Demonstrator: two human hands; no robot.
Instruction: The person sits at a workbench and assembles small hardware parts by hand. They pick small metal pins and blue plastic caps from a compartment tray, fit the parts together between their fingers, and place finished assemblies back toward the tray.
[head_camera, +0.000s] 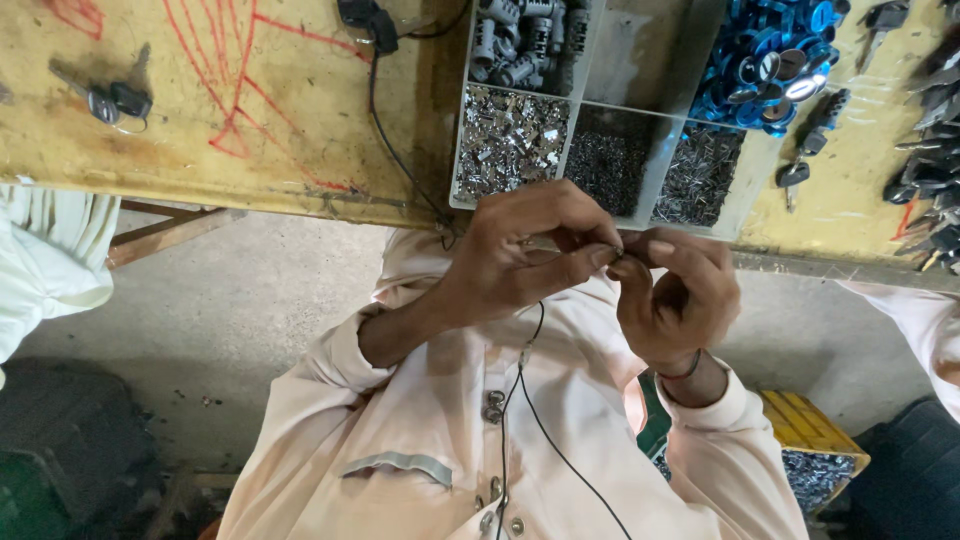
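left hand (525, 250): frame centre, fingertips pinched on a tiny dark part, too small to make out
right hand (675, 290): just right of it, fingertips pressed against the left's on the same part
behind: clear plastic divided tray (640, 180) of small silver metal bits, top centre on the worn yellow wooden table (250, 110)

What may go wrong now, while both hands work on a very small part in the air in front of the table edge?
1. The part pinched between the left hand and right hand is tiny and held past the table edge; if it slips, it probably falls to the floor.
2. The parts tray overhangs that edge just above the hands; a knock might spill it.
3. The black cable hangs close to the fingers and might snag.
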